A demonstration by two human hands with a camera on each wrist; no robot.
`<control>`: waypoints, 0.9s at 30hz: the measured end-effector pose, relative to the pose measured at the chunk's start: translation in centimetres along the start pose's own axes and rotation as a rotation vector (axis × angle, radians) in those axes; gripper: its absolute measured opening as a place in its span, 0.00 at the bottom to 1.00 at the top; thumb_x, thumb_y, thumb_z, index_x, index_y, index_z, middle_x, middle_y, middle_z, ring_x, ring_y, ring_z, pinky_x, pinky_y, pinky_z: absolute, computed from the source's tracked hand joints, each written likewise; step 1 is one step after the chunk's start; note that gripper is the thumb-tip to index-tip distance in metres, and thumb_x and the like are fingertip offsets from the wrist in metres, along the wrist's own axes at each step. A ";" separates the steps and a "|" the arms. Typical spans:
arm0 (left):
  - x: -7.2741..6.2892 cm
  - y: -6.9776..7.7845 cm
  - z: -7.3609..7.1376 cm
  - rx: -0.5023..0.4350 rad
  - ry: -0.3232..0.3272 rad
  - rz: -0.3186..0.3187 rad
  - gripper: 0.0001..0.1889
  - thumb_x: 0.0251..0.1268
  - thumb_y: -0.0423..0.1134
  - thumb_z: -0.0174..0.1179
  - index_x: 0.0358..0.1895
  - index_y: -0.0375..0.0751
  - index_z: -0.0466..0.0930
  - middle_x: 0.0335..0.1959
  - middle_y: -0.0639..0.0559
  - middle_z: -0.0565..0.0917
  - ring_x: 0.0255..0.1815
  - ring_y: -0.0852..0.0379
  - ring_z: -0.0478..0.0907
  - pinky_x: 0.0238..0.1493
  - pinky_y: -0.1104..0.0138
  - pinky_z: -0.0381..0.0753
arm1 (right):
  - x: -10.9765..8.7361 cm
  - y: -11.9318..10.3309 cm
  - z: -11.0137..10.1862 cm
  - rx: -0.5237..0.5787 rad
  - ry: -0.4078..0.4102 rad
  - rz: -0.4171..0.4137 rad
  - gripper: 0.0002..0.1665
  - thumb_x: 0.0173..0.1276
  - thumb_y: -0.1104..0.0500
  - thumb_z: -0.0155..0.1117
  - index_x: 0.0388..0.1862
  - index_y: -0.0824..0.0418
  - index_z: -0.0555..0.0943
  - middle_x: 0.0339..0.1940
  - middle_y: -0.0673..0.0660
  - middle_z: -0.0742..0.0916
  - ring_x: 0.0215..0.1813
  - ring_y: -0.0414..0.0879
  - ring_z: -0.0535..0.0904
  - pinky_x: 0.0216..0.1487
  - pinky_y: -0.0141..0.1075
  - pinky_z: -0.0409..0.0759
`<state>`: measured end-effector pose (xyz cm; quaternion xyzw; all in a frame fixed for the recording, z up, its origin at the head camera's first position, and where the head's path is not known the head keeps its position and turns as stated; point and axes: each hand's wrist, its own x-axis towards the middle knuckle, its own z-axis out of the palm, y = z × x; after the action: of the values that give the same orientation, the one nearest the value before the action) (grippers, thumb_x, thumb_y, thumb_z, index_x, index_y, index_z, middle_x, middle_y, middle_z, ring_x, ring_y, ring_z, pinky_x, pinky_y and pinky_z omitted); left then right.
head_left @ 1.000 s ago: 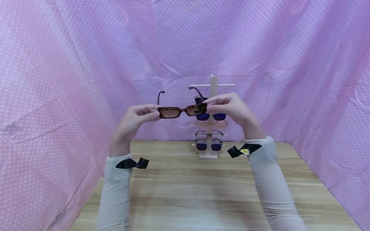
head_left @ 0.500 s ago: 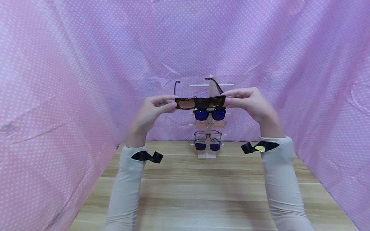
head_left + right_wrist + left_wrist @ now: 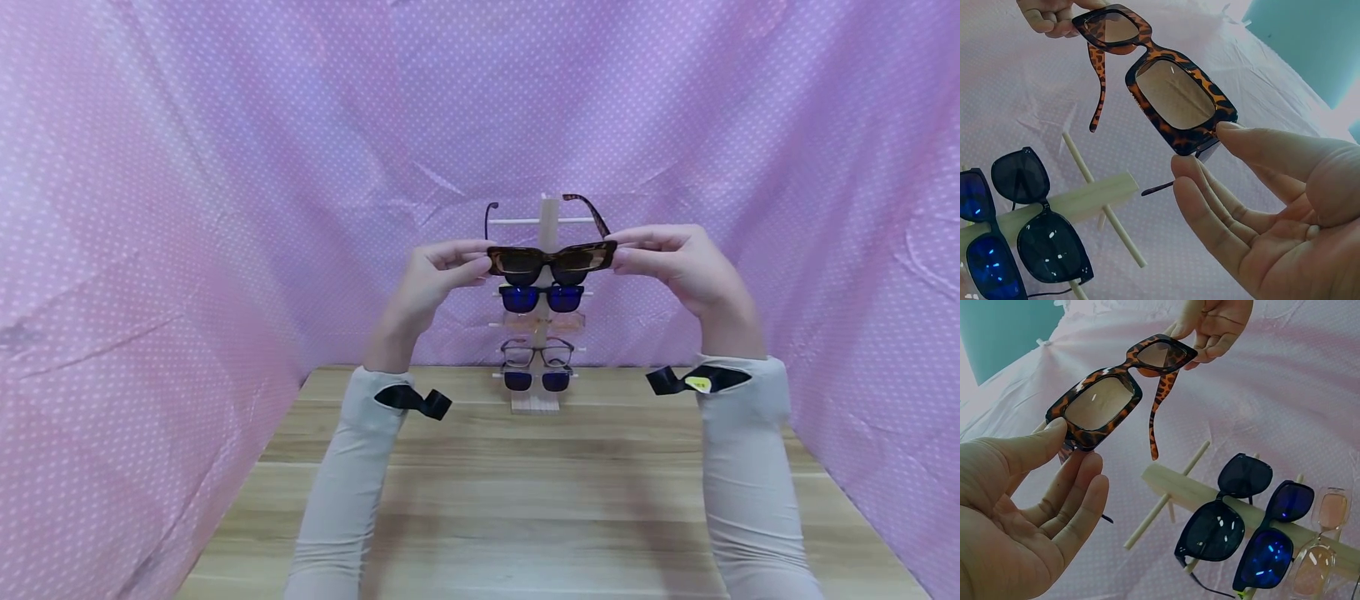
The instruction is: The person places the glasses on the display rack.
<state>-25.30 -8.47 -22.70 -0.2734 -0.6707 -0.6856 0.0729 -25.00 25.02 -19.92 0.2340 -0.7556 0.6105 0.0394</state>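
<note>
Tortoiseshell sunglasses (image 3: 552,260) with brown lenses are held up between both hands, their temples unfolded and pointing away toward the rack. My left hand (image 3: 438,275) pinches the left end of the frame between thumb and fingers. At the opposite end my right hand (image 3: 678,262) pinches the other corner the same way. Behind them stands a wooden display rack (image 3: 550,218), whose top white rod bears no glasses. In the left wrist view the sunglasses (image 3: 1100,403) are apart from the rack's end. Black sunglasses (image 3: 1213,528) sit on the rod below the top one.
Further down the rack hang blue-lensed sunglasses (image 3: 542,298), pink clear-framed glasses (image 3: 566,322), thin-framed eyeglasses (image 3: 537,354) and another dark blue pair (image 3: 556,381). The rack stands near the back of the wooden table (image 3: 525,500). A pink dotted curtain (image 3: 337,167) surrounds it.
Both hands have carried the tortoiseshell sunglasses to the right and slightly up, from left of the rack to in front of its upper part. The grip on both ends is the same.
</note>
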 end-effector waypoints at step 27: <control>2.4 -2.2 1.4 0.011 0.087 -0.058 0.18 0.72 0.32 0.62 0.62 0.31 0.80 0.36 0.60 0.88 0.38 0.62 0.86 0.50 0.66 0.89 | 1.2 3.1 -0.2 0.331 0.035 -0.025 0.14 0.69 0.73 0.65 0.46 0.61 0.90 0.41 0.53 0.93 0.43 0.43 0.90 0.47 0.34 0.89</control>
<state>-27.95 -6.24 -23.62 -0.2232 -0.6782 -0.6951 0.0837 -27.38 25.32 -22.22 0.2360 -0.6410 0.7300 0.0214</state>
